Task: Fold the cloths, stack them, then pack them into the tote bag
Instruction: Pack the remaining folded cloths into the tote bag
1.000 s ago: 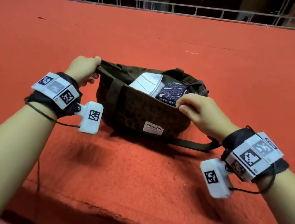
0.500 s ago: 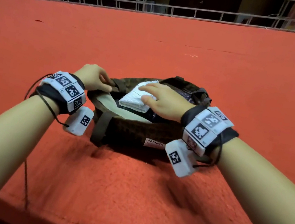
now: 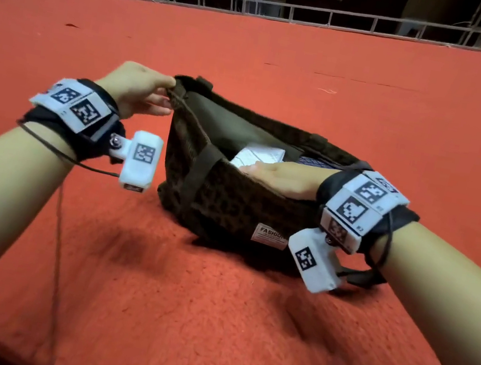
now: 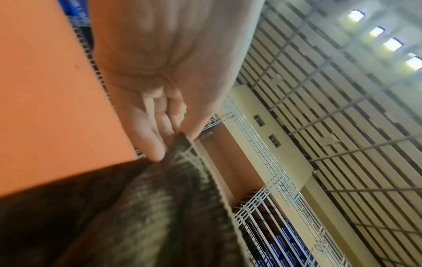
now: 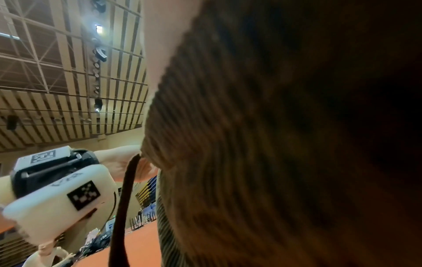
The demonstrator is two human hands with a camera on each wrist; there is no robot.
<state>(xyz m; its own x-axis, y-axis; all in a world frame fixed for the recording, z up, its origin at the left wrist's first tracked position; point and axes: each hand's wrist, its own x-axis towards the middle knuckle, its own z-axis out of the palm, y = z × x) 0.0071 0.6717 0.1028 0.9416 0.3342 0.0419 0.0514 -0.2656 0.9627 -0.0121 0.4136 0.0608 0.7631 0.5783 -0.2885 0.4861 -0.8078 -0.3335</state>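
Observation:
A dark brown corduroy tote bag [image 3: 223, 198] with a "FASHION" label stands on the red surface, its mouth held wide. My left hand [image 3: 139, 90] pinches the bag's left rim corner and lifts it; the left wrist view shows thumb and fingers [image 4: 157, 144] nipping the fabric edge [image 4: 182, 142]. My right hand [image 3: 279, 174] reaches flat into the mouth and presses on a folded white cloth [image 3: 258, 155]. A dark patterned cloth [image 3: 313, 162] peeks out behind it. In the right wrist view the bag's fabric [image 5: 262, 144] fills most of the picture and hides the fingers.
A red carpeted platform [image 3: 208, 321] stretches all round the bag, with its front edge near the bottom of the head view. A metal railing [image 3: 263, 6] runs along the far side. The bag's strap [image 3: 364, 273] trails on the carpet under my right wrist.
My left hand has lifted the bag's left rim up and outward, so the mouth gapes. The right hand has pushed the white cloth deeper into the bag.

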